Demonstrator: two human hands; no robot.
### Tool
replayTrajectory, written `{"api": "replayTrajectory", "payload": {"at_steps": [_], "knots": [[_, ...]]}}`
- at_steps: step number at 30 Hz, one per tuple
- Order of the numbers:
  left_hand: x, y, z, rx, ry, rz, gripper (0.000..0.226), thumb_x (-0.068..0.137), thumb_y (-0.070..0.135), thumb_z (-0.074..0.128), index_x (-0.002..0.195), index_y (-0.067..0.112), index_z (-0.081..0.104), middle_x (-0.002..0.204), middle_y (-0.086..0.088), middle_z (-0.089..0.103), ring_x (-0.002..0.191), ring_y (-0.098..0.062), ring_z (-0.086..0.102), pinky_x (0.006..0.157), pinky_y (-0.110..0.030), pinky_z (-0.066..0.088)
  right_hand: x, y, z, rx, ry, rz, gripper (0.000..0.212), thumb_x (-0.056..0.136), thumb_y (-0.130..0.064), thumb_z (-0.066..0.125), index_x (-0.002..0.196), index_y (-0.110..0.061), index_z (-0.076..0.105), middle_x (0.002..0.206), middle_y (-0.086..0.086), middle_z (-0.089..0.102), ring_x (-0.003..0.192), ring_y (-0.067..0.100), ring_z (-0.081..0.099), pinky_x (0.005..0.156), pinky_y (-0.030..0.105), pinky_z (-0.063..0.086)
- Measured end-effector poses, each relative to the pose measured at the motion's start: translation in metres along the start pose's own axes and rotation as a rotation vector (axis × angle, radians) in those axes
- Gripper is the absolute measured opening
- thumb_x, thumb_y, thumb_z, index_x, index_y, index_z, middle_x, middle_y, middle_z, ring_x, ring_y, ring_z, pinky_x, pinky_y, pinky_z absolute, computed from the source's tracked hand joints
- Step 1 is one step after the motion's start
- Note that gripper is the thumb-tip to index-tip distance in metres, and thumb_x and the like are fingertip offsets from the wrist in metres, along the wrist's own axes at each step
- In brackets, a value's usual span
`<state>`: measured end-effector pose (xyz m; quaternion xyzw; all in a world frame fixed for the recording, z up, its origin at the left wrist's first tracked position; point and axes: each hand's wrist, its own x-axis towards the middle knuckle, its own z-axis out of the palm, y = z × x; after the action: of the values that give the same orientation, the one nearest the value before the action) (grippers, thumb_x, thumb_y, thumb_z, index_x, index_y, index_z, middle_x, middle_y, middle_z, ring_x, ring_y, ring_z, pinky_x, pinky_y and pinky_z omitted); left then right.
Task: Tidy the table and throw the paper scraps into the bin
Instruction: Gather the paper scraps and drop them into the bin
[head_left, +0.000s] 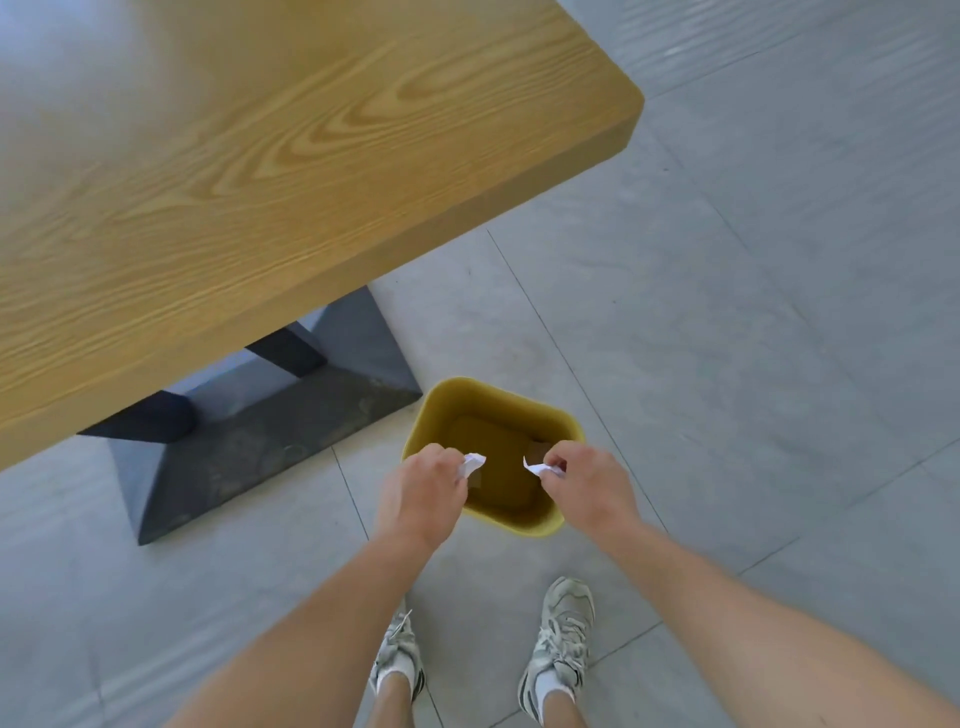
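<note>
Through the head camera I am holding my left grip (423, 486) and right grip (584, 480) above the yellow rounded-square plastic bin (493, 400), which is standing on the floor near the light wooden desk (260, 182), so that whatever I release is likely falling straight in, the left fingers pinching a crumpled white paper scrap (471, 463) and the right pinching a second white paper scrap (537, 469).

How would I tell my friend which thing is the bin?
Find the big wooden table, then its dark grey base on the tiled floor. Just right of that base stands the bin. It is the only yellow, open-topped thing there.
</note>
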<state>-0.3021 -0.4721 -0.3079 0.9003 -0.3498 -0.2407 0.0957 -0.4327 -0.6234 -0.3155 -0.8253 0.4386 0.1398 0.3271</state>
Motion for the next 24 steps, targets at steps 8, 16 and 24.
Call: {"api": "replayTrajectory", "payload": {"at_steps": [8, 16, 24], "knots": [[0.028, -0.010, 0.040, -0.023, -0.015, 0.008, 0.019, 0.099, 0.028, 0.055, 0.097, 0.019, 0.072, 0.090, 0.002, 0.067, 0.075, -0.013, 0.059, 0.066, -0.029, 0.055, 0.032, 0.020, 0.037, 0.005, -0.009, 0.022, 0.013, 0.093, -0.029, 0.059, 0.096, -0.020, 0.068, 0.092, 0.001, 0.067, 0.083, 0.023, 0.060, 0.065, 0.027, 0.040], [0.045, -0.019, 0.073, -0.021, -0.004, 0.014, 0.016, 0.097, 0.027, 0.058, 0.104, 0.020, 0.072, 0.092, 0.005, 0.067, 0.077, -0.012, 0.059, 0.068, -0.029, 0.056, 0.056, 0.030, 0.062, 0.015, -0.001, 0.001, 0.017, 0.096, -0.031, 0.055, 0.100, -0.018, 0.066, 0.096, 0.002, 0.066, 0.084, 0.023, 0.058, 0.066, 0.029, 0.041], [0.044, -0.023, 0.087, -0.019, -0.031, 0.000, 0.042, 0.093, 0.025, 0.061, 0.135, 0.027, 0.055, 0.123, 0.005, 0.057, 0.106, -0.014, 0.053, 0.086, -0.030, 0.053, 0.063, 0.036, 0.068, 0.057, -0.034, 0.057, 0.035, 0.092, -0.043, 0.060, 0.119, -0.021, 0.060, 0.111, 0.002, 0.058, 0.099, 0.023, 0.058, 0.082, 0.039, 0.052]]}}
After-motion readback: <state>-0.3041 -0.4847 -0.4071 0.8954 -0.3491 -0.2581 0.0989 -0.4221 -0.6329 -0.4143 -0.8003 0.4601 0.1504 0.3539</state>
